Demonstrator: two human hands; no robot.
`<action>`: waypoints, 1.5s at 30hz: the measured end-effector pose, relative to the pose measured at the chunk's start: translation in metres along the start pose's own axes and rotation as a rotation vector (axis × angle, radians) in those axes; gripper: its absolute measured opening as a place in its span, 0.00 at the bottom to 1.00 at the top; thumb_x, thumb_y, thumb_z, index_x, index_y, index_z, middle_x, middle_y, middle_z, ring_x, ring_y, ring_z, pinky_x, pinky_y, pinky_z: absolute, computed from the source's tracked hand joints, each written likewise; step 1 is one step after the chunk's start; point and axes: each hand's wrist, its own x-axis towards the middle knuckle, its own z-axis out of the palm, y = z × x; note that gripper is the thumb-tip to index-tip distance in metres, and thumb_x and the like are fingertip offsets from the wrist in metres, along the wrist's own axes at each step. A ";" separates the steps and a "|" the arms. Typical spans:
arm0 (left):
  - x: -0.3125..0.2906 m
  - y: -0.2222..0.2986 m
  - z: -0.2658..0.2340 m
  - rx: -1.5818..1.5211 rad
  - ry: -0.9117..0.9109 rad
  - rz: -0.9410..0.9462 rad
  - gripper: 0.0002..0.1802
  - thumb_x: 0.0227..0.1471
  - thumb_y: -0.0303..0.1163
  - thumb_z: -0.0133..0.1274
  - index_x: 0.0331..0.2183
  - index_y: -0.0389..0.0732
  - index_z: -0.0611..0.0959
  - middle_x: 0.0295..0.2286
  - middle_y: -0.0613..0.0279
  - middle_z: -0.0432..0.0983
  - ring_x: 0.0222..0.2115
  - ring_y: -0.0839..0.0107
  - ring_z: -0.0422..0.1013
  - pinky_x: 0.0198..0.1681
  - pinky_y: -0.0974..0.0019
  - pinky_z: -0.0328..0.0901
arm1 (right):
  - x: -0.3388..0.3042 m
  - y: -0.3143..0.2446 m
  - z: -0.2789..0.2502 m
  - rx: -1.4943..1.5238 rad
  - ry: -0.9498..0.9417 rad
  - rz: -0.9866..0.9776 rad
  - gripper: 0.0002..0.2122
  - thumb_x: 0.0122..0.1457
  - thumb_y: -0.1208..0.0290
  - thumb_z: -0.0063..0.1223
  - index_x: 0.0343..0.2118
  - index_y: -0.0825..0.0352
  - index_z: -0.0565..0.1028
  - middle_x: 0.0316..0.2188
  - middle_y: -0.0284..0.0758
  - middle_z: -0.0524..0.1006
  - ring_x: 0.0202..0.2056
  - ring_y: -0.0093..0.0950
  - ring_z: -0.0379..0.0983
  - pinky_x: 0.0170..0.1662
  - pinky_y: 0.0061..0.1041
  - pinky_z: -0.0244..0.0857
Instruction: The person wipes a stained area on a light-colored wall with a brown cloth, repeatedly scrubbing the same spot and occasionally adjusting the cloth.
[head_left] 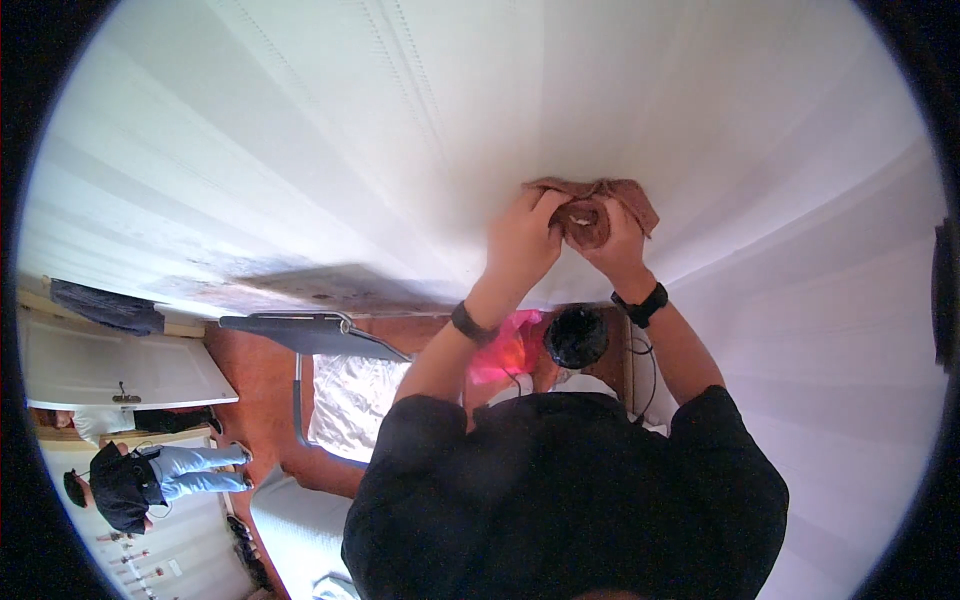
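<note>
A brown cloth (636, 203) is bunched up against the white wall surface (480, 110) in front of me. My left hand (521, 238) grips the cloth's left side, its fingers curled into the fabric. My right hand (622, 243) is closed on the right side. Between the hands the cloth bends into a rounded fold with a small pale spot inside; what that spot is I cannot make out. Both arms reach forward, with a dark band on each wrist.
Below lie a pink plastic bag (505, 345), a round black object (576, 337) and a cable. To the left are a grey folding frame (315, 330), white bedding (350, 395), a white door (120, 360) and two people. Dark stains (330, 283) mark the wall's lower left.
</note>
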 end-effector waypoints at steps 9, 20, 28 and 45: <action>-0.031 -0.032 0.018 -0.035 -0.009 -0.024 0.20 0.41 0.21 0.51 0.40 0.46 0.76 0.34 0.57 0.74 0.36 0.54 0.72 0.35 0.55 0.69 | -0.028 0.007 0.024 -0.109 0.009 -0.100 0.25 0.36 0.68 0.71 0.40 0.67 0.72 0.33 0.37 0.77 0.36 0.36 0.74 0.38 0.29 0.69; -0.024 -0.033 -0.042 0.024 0.052 -0.085 0.20 0.40 0.20 0.51 0.40 0.46 0.78 0.35 0.58 0.76 0.36 0.56 0.73 0.36 0.59 0.69 | 0.017 -0.050 0.039 0.108 -0.079 -0.081 0.24 0.40 0.67 0.70 0.41 0.67 0.71 0.38 0.39 0.77 0.40 0.35 0.75 0.42 0.29 0.69; 0.005 -0.023 -0.108 0.043 0.296 -0.015 0.19 0.40 0.17 0.54 0.40 0.38 0.78 0.33 0.56 0.77 0.29 0.65 0.74 0.34 0.66 0.68 | 0.081 -0.122 0.037 0.082 0.039 -0.209 0.25 0.43 0.63 0.66 0.44 0.62 0.71 0.43 0.36 0.75 0.45 0.35 0.73 0.46 0.32 0.68; 0.082 0.056 -0.068 -0.113 0.263 0.243 0.19 0.37 0.21 0.56 0.37 0.40 0.80 0.34 0.55 0.76 0.33 0.54 0.73 0.36 0.60 0.69 | 0.112 -0.068 -0.070 0.163 0.171 -0.163 0.22 0.42 0.81 0.64 0.42 0.72 0.69 0.38 0.39 0.76 0.38 0.29 0.76 0.42 0.25 0.72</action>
